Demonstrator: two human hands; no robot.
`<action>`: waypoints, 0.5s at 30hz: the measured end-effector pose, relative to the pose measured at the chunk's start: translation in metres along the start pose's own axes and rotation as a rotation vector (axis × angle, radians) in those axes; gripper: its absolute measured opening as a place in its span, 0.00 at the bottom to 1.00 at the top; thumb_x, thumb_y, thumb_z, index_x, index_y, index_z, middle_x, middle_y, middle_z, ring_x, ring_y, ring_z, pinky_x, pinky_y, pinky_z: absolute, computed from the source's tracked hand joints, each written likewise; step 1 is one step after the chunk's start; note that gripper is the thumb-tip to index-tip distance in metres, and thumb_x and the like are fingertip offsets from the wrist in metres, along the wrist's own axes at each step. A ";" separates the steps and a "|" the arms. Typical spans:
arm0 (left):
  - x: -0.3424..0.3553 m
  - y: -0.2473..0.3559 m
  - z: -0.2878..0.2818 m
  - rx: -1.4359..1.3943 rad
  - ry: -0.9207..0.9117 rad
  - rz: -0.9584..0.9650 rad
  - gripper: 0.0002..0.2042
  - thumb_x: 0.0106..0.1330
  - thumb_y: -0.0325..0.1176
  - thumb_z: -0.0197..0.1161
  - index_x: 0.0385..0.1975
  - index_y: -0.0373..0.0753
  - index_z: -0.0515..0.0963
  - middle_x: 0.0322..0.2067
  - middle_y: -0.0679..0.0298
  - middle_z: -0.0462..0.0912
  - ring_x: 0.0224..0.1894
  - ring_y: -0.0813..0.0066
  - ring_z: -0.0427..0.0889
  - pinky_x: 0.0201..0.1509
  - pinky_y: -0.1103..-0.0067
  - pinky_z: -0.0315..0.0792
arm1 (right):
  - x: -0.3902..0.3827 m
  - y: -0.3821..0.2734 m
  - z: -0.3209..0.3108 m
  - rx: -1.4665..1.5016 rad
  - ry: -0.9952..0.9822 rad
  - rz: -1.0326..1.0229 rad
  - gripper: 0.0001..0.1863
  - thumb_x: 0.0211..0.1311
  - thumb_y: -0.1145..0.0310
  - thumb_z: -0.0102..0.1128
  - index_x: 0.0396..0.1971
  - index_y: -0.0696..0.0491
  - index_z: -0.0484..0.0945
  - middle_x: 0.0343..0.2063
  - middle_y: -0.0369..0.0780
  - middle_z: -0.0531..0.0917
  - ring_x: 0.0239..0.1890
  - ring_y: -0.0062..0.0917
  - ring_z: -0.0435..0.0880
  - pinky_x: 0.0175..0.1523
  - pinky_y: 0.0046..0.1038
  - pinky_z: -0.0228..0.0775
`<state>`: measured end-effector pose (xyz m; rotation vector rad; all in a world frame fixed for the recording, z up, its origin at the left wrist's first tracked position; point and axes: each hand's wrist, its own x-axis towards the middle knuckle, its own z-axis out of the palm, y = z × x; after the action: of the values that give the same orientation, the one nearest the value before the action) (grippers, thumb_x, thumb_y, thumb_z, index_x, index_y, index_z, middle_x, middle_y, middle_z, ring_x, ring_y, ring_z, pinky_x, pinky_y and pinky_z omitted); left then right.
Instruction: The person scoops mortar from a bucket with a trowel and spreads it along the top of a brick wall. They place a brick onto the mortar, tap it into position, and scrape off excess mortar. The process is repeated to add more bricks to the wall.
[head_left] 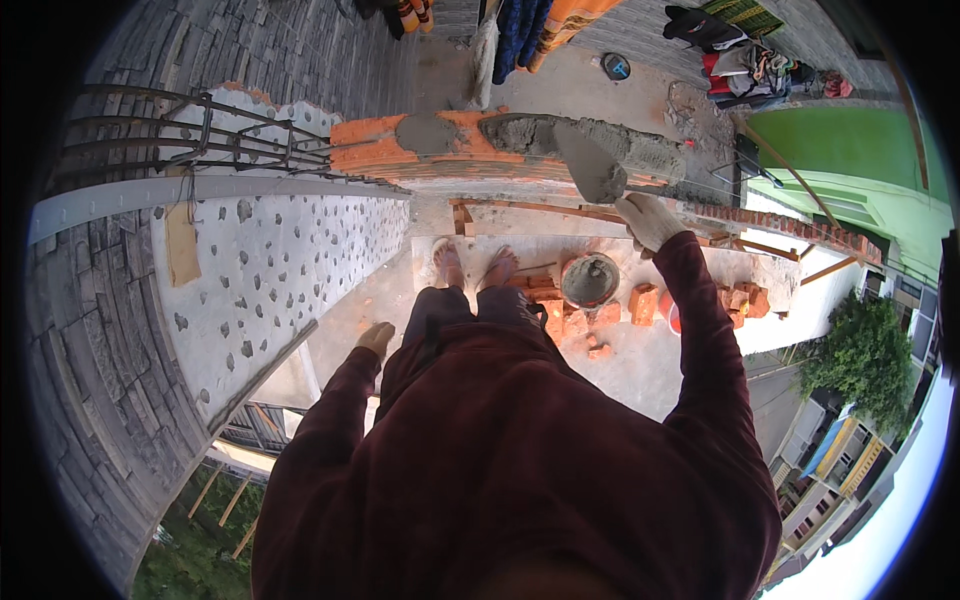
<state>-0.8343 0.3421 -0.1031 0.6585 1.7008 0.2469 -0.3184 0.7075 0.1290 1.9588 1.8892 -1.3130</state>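
My right hand (652, 222), in a pale work glove, is closed around the handle of a trowel (584, 157). The trowel's grey blade lies over the wet mortar (640, 143) along the top of a low brick wall (365, 140), and a lump of mortar clings to the blade near the handle. Another mortar patch (428, 134) covers the bricks farther left. My left hand (376, 338), also gloved, hangs low beside my left leg, away from the wall. Its fingers appear loosely stretched, with nothing visible in them.
A round tub of mortar (590, 279) stands right of my feet among loose orange bricks (643, 304). Rebar rods (200, 145) stick out from the left toward the wall's end. A thin string runs along the wall. Clothes (755, 70) hang beyond, at the far right.
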 end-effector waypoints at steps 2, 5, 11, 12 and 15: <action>-0.002 0.020 0.002 0.041 -0.019 -0.038 0.25 0.73 0.48 0.60 0.60 0.34 0.80 0.56 0.57 0.84 0.60 0.68 0.79 0.67 0.73 0.67 | 0.010 -0.020 0.017 -0.142 -0.021 -0.072 0.28 0.69 0.50 0.47 0.39 0.65 0.81 0.28 0.56 0.84 0.32 0.48 0.88 0.45 0.44 0.79; -0.001 0.062 -0.001 0.234 -0.147 0.011 0.26 0.73 0.48 0.59 0.61 0.34 0.78 0.60 0.55 0.82 0.64 0.66 0.77 0.70 0.72 0.66 | 0.037 -0.038 0.036 -0.100 -0.074 -0.025 0.30 0.70 0.50 0.43 0.41 0.66 0.82 0.27 0.57 0.85 0.28 0.48 0.88 0.43 0.43 0.82; 0.004 0.091 -0.009 0.061 -0.049 0.147 0.27 0.76 0.48 0.57 0.63 0.32 0.76 0.62 0.54 0.80 0.66 0.66 0.76 0.71 0.72 0.65 | 0.050 0.001 0.023 -0.370 0.017 -0.126 0.28 0.70 0.51 0.44 0.46 0.61 0.82 0.37 0.60 0.85 0.45 0.54 0.86 0.53 0.50 0.76; 0.005 0.083 -0.011 0.043 -0.036 0.140 0.26 0.76 0.48 0.57 0.63 0.32 0.76 0.62 0.54 0.80 0.65 0.67 0.76 0.70 0.73 0.66 | 0.038 0.016 0.019 -0.324 0.084 -0.151 0.26 0.70 0.52 0.45 0.46 0.60 0.82 0.38 0.60 0.85 0.45 0.54 0.85 0.52 0.50 0.76; -0.001 0.038 -0.016 -0.087 0.018 0.082 0.25 0.75 0.45 0.61 0.63 0.33 0.77 0.61 0.56 0.81 0.63 0.68 0.77 0.68 0.73 0.68 | -0.017 0.064 0.024 -0.146 0.234 -0.196 0.22 0.71 0.53 0.50 0.46 0.59 0.80 0.37 0.60 0.84 0.43 0.56 0.85 0.49 0.50 0.75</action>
<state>-0.8383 0.3755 -0.0793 0.6641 1.6726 0.3833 -0.2724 0.6661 0.0953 1.9690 2.2653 -0.9880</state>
